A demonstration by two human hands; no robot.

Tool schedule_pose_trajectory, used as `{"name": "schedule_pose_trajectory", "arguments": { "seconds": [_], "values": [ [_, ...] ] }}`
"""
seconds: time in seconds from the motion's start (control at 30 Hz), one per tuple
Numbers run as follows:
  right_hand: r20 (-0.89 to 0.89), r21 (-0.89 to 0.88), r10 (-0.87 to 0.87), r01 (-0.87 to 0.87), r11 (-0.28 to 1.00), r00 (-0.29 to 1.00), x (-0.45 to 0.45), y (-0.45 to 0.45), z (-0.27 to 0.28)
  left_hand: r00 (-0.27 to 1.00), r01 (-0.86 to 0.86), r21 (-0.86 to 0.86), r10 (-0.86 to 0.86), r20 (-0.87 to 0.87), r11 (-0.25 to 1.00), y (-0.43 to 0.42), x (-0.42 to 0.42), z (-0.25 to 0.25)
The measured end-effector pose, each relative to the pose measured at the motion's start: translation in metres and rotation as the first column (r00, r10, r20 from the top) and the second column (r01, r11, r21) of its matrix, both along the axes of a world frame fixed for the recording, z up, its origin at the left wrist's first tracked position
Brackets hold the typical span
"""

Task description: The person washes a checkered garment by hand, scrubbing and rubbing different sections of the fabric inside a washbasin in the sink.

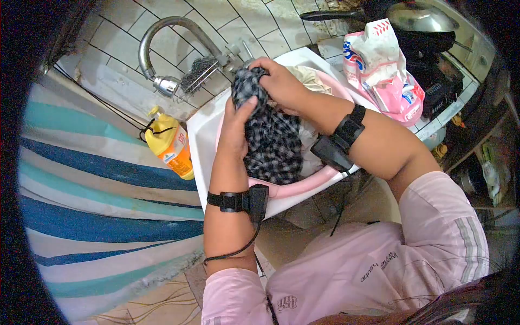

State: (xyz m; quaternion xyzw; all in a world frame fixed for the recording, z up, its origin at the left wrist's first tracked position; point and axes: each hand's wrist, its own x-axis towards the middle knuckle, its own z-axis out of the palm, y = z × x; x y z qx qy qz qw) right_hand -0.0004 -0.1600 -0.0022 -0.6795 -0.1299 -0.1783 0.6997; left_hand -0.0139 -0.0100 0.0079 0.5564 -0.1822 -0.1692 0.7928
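A black-and-grey checked cloth garment hangs from both hands into a pink basin, which sits in a white sink. My left hand grips the bunched cloth from the near left side, thumb on top. From the upper right, my right hand is closed around the upper end of the same bunch. Pale cloth lies in the basin behind and beside the checked garment. The fingers beneath the bunch are partly hidden.
A curved metal faucet and a wire rack with a scouring pad are at the wall. A yellow bottle stands left. To the right are a pink-and-white detergent bag and a lidded pan. A striped curtain hangs at left.
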Motion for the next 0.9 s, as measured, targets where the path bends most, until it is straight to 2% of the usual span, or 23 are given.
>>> {"name": "schedule_pose_trajectory", "arguments": {
  "seconds": [0.07, 0.1, 0.13, 0.2, 0.23, 0.27, 0.3, 0.33, 0.37, 0.4, 0.47, 0.5, 0.53, 0.6, 0.63, 0.67, 0.73, 0.77, 0.8, 0.87, 0.9],
  "values": [
    [-0.015, 0.362, 0.133, -0.119, 0.924, 0.991, 0.012, -0.002, -0.007, 0.992, -0.056, 0.256, 0.026, 0.120, 0.965, 0.001, 0.003, -0.007],
    [-0.058, 0.513, 0.278, -0.210, 0.832, 0.959, 0.001, -0.004, 0.002, 0.985, -0.049, 0.268, 0.001, 0.175, 0.962, 0.000, 0.004, -0.008],
    [-0.058, 0.511, 0.278, -0.211, 0.833, 0.959, -0.003, -0.003, 0.004, 0.984, -0.049, 0.266, 0.002, 0.176, 0.963, 0.000, 0.005, -0.010],
    [-0.087, 0.639, 0.389, -0.249, 0.728, 0.917, -0.007, -0.001, 0.006, 0.979, -0.129, 0.298, 0.075, 0.189, 0.946, -0.002, 0.006, -0.012],
    [-0.121, 0.580, 0.369, -0.236, 0.780, 0.921, -0.007, 0.002, 0.004, 0.969, -0.209, 0.209, 0.173, 0.178, 0.955, -0.001, 0.012, -0.016],
    [-0.121, 0.578, 0.370, -0.238, 0.781, 0.921, -0.004, 0.002, 0.002, 0.968, -0.210, 0.207, 0.174, 0.179, 0.956, -0.001, 0.015, -0.018],
    [-0.172, 0.076, 0.152, -0.141, 0.987, 0.973, 0.000, 0.001, -0.001, 0.929, -0.312, 0.161, 0.265, 0.258, 0.936, -0.001, 0.014, -0.016],
    [-0.100, -0.445, -0.064, 0.013, 0.895, 0.993, 0.007, 0.001, -0.008, 0.875, -0.408, 0.108, 0.354, 0.329, 0.907, -0.001, 0.012, -0.014],
    [0.055, -0.537, -0.171, 0.173, 0.825, 0.984, 0.017, 0.005, -0.025, 0.875, -0.409, 0.109, 0.356, 0.328, 0.906, 0.000, 0.011, -0.012],
    [0.053, -0.537, -0.170, 0.172, 0.826, 0.984, 0.013, 0.006, -0.022, 0.852, -0.452, 0.141, 0.380, 0.361, 0.880, 0.000, 0.009, -0.008],
    [-0.061, -0.367, -0.133, 0.101, 0.925, 0.989, -0.005, 0.008, -0.006, 0.801, -0.535, 0.201, 0.416, 0.431, 0.821, 0.000, 0.008, -0.002],
    [-0.124, -0.184, 0.009, -0.032, 0.982, 0.992, -0.011, 0.007, 0.001, 0.785, -0.559, 0.237, 0.415, 0.459, 0.795, 0.001, 0.012, -0.003],
    [-0.124, -0.183, 0.006, -0.029, 0.983, 0.992, -0.015, 0.007, 0.004, 0.787, -0.556, 0.237, 0.413, 0.459, 0.796, 0.003, 0.016, -0.004],
    [-0.146, -0.132, 0.244, -0.263, 0.956, 0.959, -0.019, 0.011, 0.008, 0.641, -0.669, 0.352, 0.268, 0.720, 0.654, 0.007, 0.021, -0.007],
    [-0.061, -0.161, 0.262, -0.269, 0.950, 0.963, -0.016, 0.014, 0.001, 0.570, -0.737, 0.376, 0.217, 0.792, 0.562, 0.009, 0.022, -0.011],
    [-0.062, -0.159, 0.262, -0.268, 0.950, 0.963, -0.014, 0.014, -0.001, 0.571, -0.736, 0.378, 0.216, 0.792, 0.562, 0.009, 0.022, -0.016],
    [-0.068, -0.261, 0.181, -0.193, 0.946, 0.981, -0.013, 0.012, -0.002, 0.420, -0.798, 0.262, 0.189, 0.888, 0.543, 0.002, 0.013, -0.015],
    [-0.069, -0.260, 0.179, -0.191, 0.946, 0.981, -0.011, 0.010, -0.001, 0.479, -0.717, 0.244, 0.207, 0.853, 0.654, 0.006, 0.016, -0.018],
    [-0.111, -0.089, 0.206, -0.216, 0.972, 0.972, -0.006, 0.007, -0.002, 0.480, -0.716, 0.244, 0.207, 0.853, 0.654, 0.004, 0.010, -0.013],
    [-0.176, 0.256, 0.278, -0.228, 0.939, 0.945, -0.001, 0.002, -0.003, 0.455, -0.715, 0.199, 0.230, 0.860, 0.670, -0.003, -0.006, 0.002],
    [-0.289, 0.252, 0.191, -0.118, 0.961, 0.938, -0.012, 0.000, 0.010, 0.489, -0.673, 0.145, 0.289, 0.823, 0.725, -0.003, -0.001, 0.001]
  ]
}}
